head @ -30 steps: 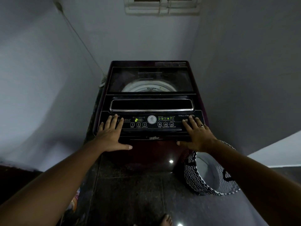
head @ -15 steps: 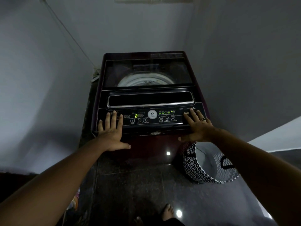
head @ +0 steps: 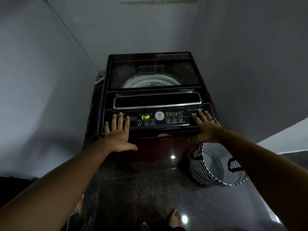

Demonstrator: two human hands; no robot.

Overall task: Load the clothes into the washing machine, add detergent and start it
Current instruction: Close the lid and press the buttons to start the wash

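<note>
Resting flat on the near-left end of the control panel [head: 184,121], the left hand [head: 119,132] has its fingers straight and slightly spread and its thumb out over the front edge. It grips nothing. The right hand [head: 205,129] mirrors it at the near-right end, fingers straight, a ring [head: 211,119] on one of them, and it also holds nothing. Both palms look placed to lean on or steady the person. They sit well apart from the buttons [head: 145,122] between them, so nothing gets pressed by accident.

Just above those buttons the display [head: 145,117] glows green with "CUP", and small lights are lit to its right. The washing machine [head: 155,147] is plainly powered, and I judge the task to be at or near the detergent and start stage. Farther back the lid [head: 153,70] lies shut. Through its dark glass only the white drum ring [head: 150,82] shows, and I cannot make out any clothes inside.

On the dark floor [head: 141,189] just right of the machine stands a zigzag-patterned laundry basket [head: 208,170], with only its pale lining showing. A bare foot [head: 174,217] is nearest the camera.
</note>
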